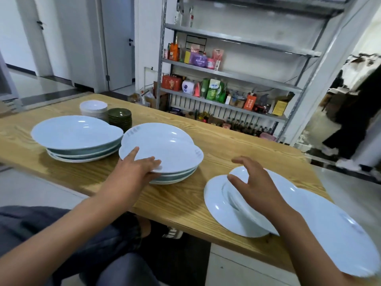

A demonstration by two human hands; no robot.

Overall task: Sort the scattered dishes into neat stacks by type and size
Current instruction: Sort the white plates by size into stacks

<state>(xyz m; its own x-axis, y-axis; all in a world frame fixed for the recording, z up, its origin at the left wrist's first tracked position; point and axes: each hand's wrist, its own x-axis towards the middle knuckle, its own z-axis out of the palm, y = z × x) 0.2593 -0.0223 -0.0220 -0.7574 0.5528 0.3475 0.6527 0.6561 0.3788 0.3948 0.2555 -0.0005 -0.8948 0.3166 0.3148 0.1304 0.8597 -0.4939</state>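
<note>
Light wooden table [185,201]. Far edge: stack of small white saucers [93,108], stack of dark green bowls [120,117]. Two stacks of large white eared dishes [77,134]; left hand [137,168] gripped the middle stack's [165,149] top rim. Right hand [254,182], fingers spread, rested on overlapping white plates [224,211] overhanging the near edge. Metal shelving [226,75] behind.

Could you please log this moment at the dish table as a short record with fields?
surface: wooden table
far stacks: small white dishes; dark green bowls
left stack: large white plates
middle stack: eared white plates
left hand: grips near rim of middle stack's top plate
right hand: fingers spread over small dish lying on unsorted plates
sorting: unfinished
</note>
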